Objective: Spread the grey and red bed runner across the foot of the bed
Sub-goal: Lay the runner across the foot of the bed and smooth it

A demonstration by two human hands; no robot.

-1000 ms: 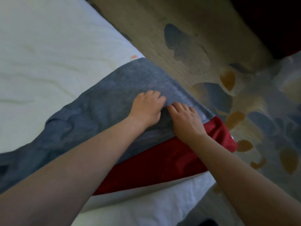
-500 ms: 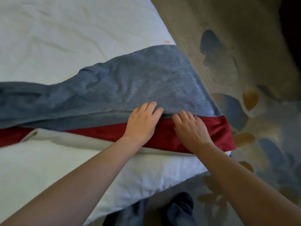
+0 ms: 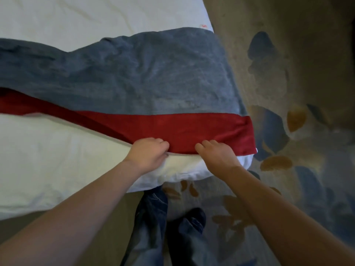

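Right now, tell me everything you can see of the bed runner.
The bed runner is a soft-looking cloth: a broad grey band with a narrower red band along its near edge. It lies across the white bed, its right end reaching the bed's side edge. The grey is rumpled; leftward the red band narrows and looks folded. The left hand and right hand grip the red edge.

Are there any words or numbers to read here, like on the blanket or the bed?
No words or numbers can be read anywhere in this picture.
The small red mark on the white sheet, just past the far edge of the bed runner: too small and blurred to read.
The bed runner itself: no writing shows, only grey and red cloth.
The carpet: only leaf-like shapes, no writing.
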